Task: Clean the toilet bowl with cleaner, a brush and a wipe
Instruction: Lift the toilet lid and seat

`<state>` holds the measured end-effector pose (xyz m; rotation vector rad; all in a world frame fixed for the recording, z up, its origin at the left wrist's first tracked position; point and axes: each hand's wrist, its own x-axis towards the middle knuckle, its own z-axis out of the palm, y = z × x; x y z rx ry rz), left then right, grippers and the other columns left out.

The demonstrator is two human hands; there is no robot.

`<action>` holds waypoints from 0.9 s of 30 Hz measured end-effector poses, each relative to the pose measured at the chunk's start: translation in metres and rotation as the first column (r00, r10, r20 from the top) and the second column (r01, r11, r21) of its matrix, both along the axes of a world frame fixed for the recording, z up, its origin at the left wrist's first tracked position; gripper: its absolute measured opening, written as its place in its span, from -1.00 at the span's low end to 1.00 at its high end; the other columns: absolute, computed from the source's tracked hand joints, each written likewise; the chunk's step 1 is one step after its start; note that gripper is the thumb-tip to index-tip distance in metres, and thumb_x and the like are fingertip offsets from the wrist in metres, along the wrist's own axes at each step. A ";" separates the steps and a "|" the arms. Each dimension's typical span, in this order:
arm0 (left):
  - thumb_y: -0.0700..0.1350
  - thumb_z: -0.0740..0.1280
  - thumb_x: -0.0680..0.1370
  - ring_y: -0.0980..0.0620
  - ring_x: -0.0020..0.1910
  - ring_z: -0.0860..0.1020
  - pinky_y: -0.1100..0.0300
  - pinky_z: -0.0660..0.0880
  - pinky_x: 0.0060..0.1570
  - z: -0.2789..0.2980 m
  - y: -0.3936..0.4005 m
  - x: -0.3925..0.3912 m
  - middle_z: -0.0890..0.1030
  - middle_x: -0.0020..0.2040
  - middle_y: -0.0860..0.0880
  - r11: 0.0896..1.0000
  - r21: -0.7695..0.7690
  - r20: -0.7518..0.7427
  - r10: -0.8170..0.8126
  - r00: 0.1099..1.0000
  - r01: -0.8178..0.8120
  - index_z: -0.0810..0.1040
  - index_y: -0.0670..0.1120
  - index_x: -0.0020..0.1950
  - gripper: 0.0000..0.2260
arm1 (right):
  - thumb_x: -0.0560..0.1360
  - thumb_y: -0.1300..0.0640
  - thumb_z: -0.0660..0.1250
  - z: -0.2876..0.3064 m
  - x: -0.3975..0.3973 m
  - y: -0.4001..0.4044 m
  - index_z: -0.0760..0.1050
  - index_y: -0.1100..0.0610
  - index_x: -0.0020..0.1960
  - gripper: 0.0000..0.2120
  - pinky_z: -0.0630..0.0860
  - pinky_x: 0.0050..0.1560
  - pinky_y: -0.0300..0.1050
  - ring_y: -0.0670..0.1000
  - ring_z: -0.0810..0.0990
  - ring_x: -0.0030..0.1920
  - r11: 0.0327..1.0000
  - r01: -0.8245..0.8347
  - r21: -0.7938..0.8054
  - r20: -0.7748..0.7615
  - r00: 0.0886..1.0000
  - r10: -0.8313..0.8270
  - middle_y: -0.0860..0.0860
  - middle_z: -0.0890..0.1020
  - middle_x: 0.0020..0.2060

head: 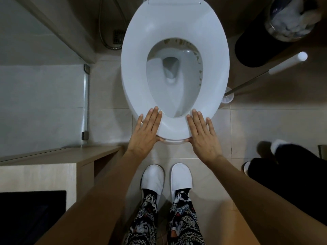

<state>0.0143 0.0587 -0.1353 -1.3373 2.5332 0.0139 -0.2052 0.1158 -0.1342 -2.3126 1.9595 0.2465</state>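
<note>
The toilet bowl [174,71] occupies the upper centre of my view, directly ahead of me, with its white seat [134,71] lowered onto the rim. Water sits in the base of the bowl, and brownish marks line the upper and right inner wall under the seat.

Both my hands rest at the near end of the seat, spaced apart on either side of its front curve. My left hand [146,131] lies flat, fingers extended and close together, fingertips on the seat's left front edge. My right hand [203,133] mirrors it on the right front edge. Each thumb appears to tuck under the seat's front lip, though blur there makes the contact uncertain. Neither hand holds an item.

The toilet brush [265,72] stands in its holder [228,97] on the floor, just right of the bowl and well beyond my right hand, handle tilted up and to the right. A dark bin [256,50] stands behind it.

My white slippers [166,177] stand on the tiled floor [256,124] just below the seat front, between my forearms.
</note>
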 end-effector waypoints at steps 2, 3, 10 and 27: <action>0.27 0.09 0.43 -0.07 0.49 0.18 -0.04 0.15 0.43 -0.003 0.000 0.001 0.19 0.52 -0.15 0.999 -0.034 0.033 -0.018 0.999 0.019 -0.05 -0.25 0.52 -0.15 | 0.43 0.07 0.45 -0.002 0.000 0.001 0.03 0.26 0.51 -0.15 -0.06 0.48 0.17 0.20 0.13 0.51 1.000 -0.015 -0.022 -0.024 1.000 0.014 0.23 0.18 0.50; 0.28 0.06 0.44 -0.07 0.50 0.17 -0.04 0.14 0.43 -0.004 0.000 0.001 0.18 0.52 -0.15 0.998 -0.053 0.045 -0.029 0.999 0.031 -0.10 -0.26 0.52 -0.14 | 0.44 0.07 0.45 -0.003 -0.001 0.001 0.02 0.26 0.52 -0.15 -0.11 0.51 0.15 0.19 0.12 0.51 0.999 -0.021 -0.028 -0.035 0.999 0.020 0.23 0.16 0.51; 0.25 -0.08 0.50 -0.10 0.49 0.11 -0.12 0.09 0.42 -0.009 -0.004 0.006 0.18 0.51 -0.17 0.979 -0.164 0.062 -0.115 0.991 0.124 -0.13 -0.30 0.52 -0.20 | 0.47 0.07 0.41 -0.009 -0.006 0.000 -0.04 0.25 0.53 -0.15 -0.31 0.48 0.14 0.13 -0.26 0.53 0.997 -0.044 -0.067 -0.129 0.991 0.035 0.21 0.11 0.52; 0.10 0.02 0.57 -0.15 0.46 0.14 -0.11 0.06 0.42 0.052 -0.011 0.008 0.20 0.48 -0.25 0.971 -0.168 -0.188 -0.200 0.962 0.169 0.10 -0.31 0.47 -0.38 | 0.60 0.00 0.06 0.050 -0.020 -0.006 0.06 0.24 0.51 -0.43 -0.16 0.49 0.22 0.09 -0.22 0.54 0.989 -0.064 -0.133 0.007 0.998 0.066 0.20 0.16 0.50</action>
